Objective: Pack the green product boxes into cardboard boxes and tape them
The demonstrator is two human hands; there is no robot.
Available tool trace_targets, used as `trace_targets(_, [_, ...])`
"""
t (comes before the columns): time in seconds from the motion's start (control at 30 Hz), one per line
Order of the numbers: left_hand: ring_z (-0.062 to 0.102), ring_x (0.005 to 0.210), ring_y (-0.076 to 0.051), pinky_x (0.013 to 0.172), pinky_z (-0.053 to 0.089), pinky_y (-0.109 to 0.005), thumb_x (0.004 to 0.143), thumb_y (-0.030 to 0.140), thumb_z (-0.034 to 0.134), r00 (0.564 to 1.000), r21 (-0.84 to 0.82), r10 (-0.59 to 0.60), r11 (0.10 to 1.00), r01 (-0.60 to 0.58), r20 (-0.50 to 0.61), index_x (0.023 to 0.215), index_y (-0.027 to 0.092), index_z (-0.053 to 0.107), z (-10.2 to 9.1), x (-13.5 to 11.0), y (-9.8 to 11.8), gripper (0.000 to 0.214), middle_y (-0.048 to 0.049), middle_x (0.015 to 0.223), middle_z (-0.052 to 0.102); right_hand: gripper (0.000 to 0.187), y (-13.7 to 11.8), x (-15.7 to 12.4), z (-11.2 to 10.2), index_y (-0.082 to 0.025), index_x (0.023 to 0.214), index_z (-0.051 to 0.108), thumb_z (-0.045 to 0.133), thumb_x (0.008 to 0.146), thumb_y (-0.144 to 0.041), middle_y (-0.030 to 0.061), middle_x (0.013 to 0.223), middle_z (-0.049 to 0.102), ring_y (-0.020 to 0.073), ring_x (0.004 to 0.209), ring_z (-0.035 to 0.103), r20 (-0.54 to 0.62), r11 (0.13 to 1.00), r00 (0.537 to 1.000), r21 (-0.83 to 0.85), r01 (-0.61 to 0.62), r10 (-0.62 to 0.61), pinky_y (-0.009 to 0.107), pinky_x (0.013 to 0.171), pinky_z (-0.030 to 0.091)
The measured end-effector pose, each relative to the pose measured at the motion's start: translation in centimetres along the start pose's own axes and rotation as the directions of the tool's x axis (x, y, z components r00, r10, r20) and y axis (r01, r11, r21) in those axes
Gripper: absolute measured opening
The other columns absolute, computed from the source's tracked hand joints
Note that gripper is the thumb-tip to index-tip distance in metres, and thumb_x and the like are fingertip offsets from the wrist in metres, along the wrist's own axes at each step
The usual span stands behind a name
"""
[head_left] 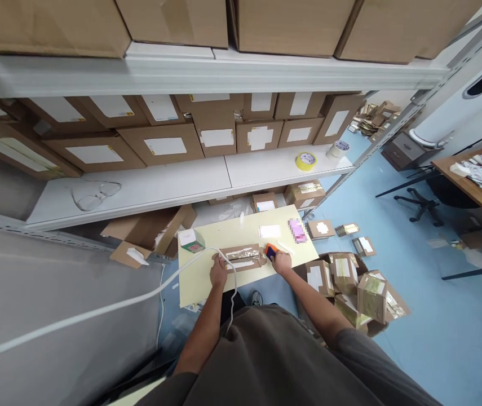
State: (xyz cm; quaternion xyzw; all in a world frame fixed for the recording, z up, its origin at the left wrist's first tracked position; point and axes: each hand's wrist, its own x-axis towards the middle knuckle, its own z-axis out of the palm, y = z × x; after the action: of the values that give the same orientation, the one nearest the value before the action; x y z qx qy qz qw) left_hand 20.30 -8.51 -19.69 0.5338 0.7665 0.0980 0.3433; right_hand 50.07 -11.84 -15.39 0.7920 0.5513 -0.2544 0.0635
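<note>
On the pale yellow tabletop (198, 282) lies a flat cardboard piece (233, 249) with shiny tape and white label strips across it. My left hand (219, 272) grips its left end. At the right end, my right hand (282, 262) is closed around an orange and dark blue handheld tool (270, 251), whose exact kind I cannot make out. A thin white strip (285, 247) lies just beyond my right hand. To the upper left of the cardboard stands a small white and green box (191, 241). A white label (270, 231) and a blurred pink item (297, 230) lie farther back.
A white cable (139, 296) runs across the view, passing near my left hand. Behind the table rises a shelf (173, 194) with boxes, glasses (94, 194), yellow tape (306, 161) and clear tape (338, 149). A large carton of taped boxes (371, 296) stands at the right.
</note>
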Motion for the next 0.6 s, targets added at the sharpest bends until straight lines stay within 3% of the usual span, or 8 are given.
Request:
trace_targets(0.1, [0.077,0.12,-0.034,0.101,0.056,-0.04,0.116,0.039,0.033,1.0,-0.019,0.001,1.0,-0.001,-0.004,0.155,0.014,0.057,0.0,0.4,0.0,0.052,-0.0209,0.122,0.082,0.034,1.3,0.6,1.7,-0.015,0.132,0.069,0.055,0.105,-0.03,0.0197,0.114,0.081,0.036,0.124,0.07,-0.069,0.988,0.995,0.142,-0.056,0.067,0.046,0.118,0.04])
trace_targets(0.2, [0.077,0.121,-0.034,0.101,0.056,-0.04,0.116,0.039,0.035,1.0,-0.03,0.011,0.999,-0.011,0.009,0.152,0.014,0.058,0.0,0.7,0.0,0.05,-0.0209,0.12,0.082,0.034,2.4,1.3,2.8,-0.011,0.129,0.069,0.06,0.101,-0.027,0.0225,0.118,0.079,0.0387,0.128,0.068,0.016,0.953,0.991,0.275,-0.13,0.131,0.046,0.118,0.039])
trace_targets(0.3, [0.077,0.122,-0.034,0.103,0.056,-0.041,0.117,0.038,0.033,1.0,-0.016,0.016,1.0,-0.016,0.015,0.151,0.015,0.058,-0.1,0.8,-0.1,0.049,-0.0212,0.124,0.081,0.035,3.0,1.7,3.3,-0.016,0.128,0.072,0.069,0.095,-0.027,0.0223,0.122,0.078,0.0397,0.127,0.07,0.123,0.916,0.979,0.351,-0.196,0.163,0.049,0.113,0.045])
trace_targets(0.37, [0.077,0.123,-0.034,0.103,0.056,-0.041,0.117,0.039,0.032,1.0,-0.006,0.018,1.0,-0.018,0.019,0.153,0.014,0.057,0.0,0.9,-0.2,0.05,-0.0219,0.125,0.08,0.036,3.0,1.6,3.1,-0.02,0.127,0.074,0.074,0.091,-0.026,0.0212,0.123,0.078,0.0392,0.129,0.07,0.133,0.916,0.977,0.347,-0.203,0.166,0.05,0.113,0.047])
trace_targets(0.5, [0.077,0.123,-0.033,0.103,0.056,-0.039,0.117,0.042,0.034,1.0,0.0,0.005,1.0,-0.005,0.013,0.157,0.015,0.054,0.2,0.9,-0.3,0.052,-0.0204,0.127,0.081,0.028,1.0,1.1,2.5,-0.019,0.125,0.075,0.067,0.1,-0.029,0.0209,0.126,0.078,0.0374,0.135,0.067,0.054,0.936,0.993,0.332,-0.119,0.107,0.046,0.117,0.045])
trace_targets(0.6, [0.078,0.119,-0.033,0.102,0.056,-0.04,0.117,0.046,0.034,0.999,0.001,-0.029,1.0,0.029,0.024,0.159,0.018,0.053,0.1,0.7,-0.4,0.055,-0.0197,0.127,0.081,0.034,-2.2,0.7,2.6,-0.021,0.121,0.075,0.051,0.112,-0.043,0.0163,0.122,0.081,0.0339,0.126,0.072,0.047,0.916,0.999,0.401,0.003,-0.024,0.038,0.106,0.051])
